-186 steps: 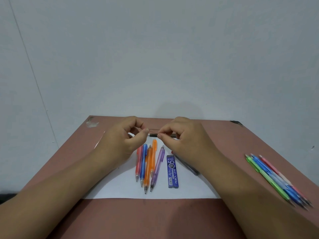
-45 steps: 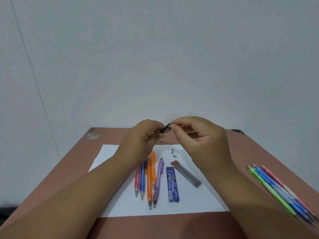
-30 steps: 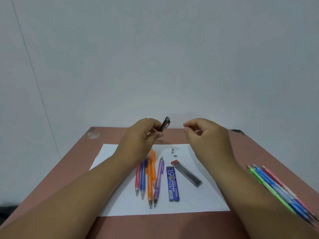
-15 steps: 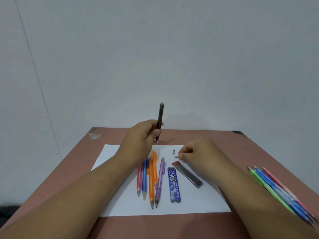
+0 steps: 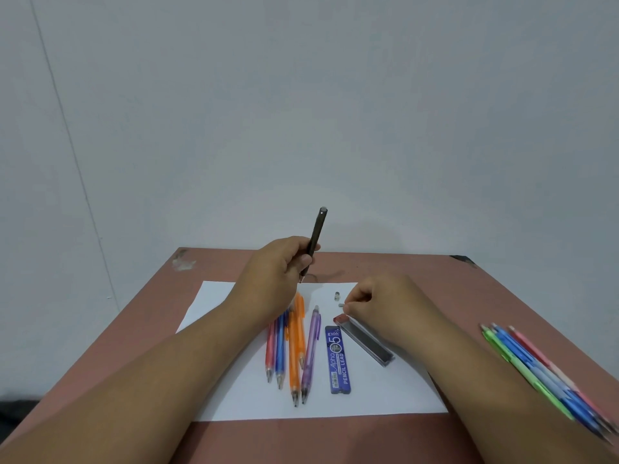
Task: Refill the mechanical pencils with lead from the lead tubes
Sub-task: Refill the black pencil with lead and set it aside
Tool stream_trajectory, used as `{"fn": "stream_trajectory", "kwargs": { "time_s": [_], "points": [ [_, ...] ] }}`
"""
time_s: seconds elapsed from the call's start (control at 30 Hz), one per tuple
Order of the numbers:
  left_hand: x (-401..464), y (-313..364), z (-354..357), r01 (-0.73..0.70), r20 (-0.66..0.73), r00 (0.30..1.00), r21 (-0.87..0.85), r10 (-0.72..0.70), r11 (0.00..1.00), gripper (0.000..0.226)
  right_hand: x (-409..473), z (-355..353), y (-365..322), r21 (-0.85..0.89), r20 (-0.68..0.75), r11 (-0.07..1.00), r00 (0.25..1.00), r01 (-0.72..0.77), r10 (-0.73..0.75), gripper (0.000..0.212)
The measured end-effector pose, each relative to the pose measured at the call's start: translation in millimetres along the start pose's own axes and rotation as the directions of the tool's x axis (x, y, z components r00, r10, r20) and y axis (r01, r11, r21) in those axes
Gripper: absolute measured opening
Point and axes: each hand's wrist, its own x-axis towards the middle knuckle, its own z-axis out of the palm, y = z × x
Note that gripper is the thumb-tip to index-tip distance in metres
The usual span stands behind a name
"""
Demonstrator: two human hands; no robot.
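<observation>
My left hand grips a dark mechanical pencil, held nearly upright above the back of the white paper. My right hand is low over the paper, its fingertips pinching a small white piece, perhaps the pencil's eraser. A small grey cap lies just beyond it. A dark lead tube with a red cap lies below my right hand, and a blue lead tube lies beside it. Several coloured pencils lie on the paper under my left wrist.
A second bunch of pencils, green, blue and pink, lies on the brown table at the right edge, next to my right forearm. A plain wall stands right behind the table.
My hands have separated: the left has tipped the dark pencil upright, and the right has dropped from the pencil's end down to the paper by the small pieces.
</observation>
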Motion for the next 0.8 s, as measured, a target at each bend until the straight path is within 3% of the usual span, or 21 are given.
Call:
{"fn": "stream_trajectory", "kwargs": {
  "time_s": [0.3, 0.6, 0.8],
  "points": [
    [1.5, -2.1, 1.0, -0.037, -0.001, 0.999, 0.054, 0.037, 0.998, 0.01, -1.4, 0.9, -2.9, 0.018, -0.026, 1.0, 1.0, 0.011, -0.01, 0.012],
    [3.8, -7.8, 2.9, -0.072, -0.012, 0.997, 0.1, 0.074, 0.992, 0.015, -0.2, 1.4, -3.6, -0.004, -0.065, 1.0, 0.997, 0.028, -0.029, 0.015],
    [6.1, -13.3, 1.9, -0.085, -0.053, 0.995, 0.078, 0.089, 0.993, 0.021, -3.7, -19.0, -5.7, 0.212, -0.343, 0.973, 0.939, 0.09, -0.013, 0.011]
  ]
}}
